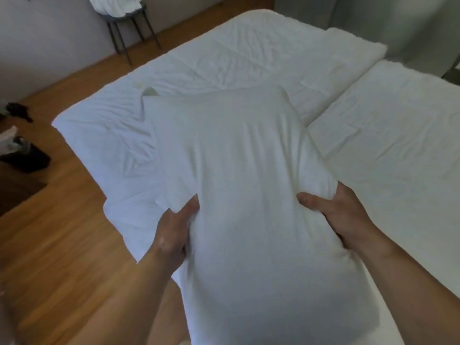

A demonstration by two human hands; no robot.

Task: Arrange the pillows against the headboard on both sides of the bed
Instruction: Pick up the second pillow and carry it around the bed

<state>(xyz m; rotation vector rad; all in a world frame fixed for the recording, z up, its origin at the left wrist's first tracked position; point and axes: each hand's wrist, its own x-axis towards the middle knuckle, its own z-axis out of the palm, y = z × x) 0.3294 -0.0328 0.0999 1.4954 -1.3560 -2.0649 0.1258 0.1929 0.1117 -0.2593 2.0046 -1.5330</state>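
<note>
I hold a large white pillow up in front of me over the bed. My left hand grips its left edge and my right hand grips its right edge, thumbs on the near face. Beneath it lies the bed with a wrinkled white duvet. A second white duvet covers the right half, split from the left one by a seam. No headboard is in view, and the pillow hides the bed's middle.
Wooden floor runs along the bed's left side. A dark-legged stool with white cloth on it stands by the far wall. Dark items lie on the floor at the left edge.
</note>
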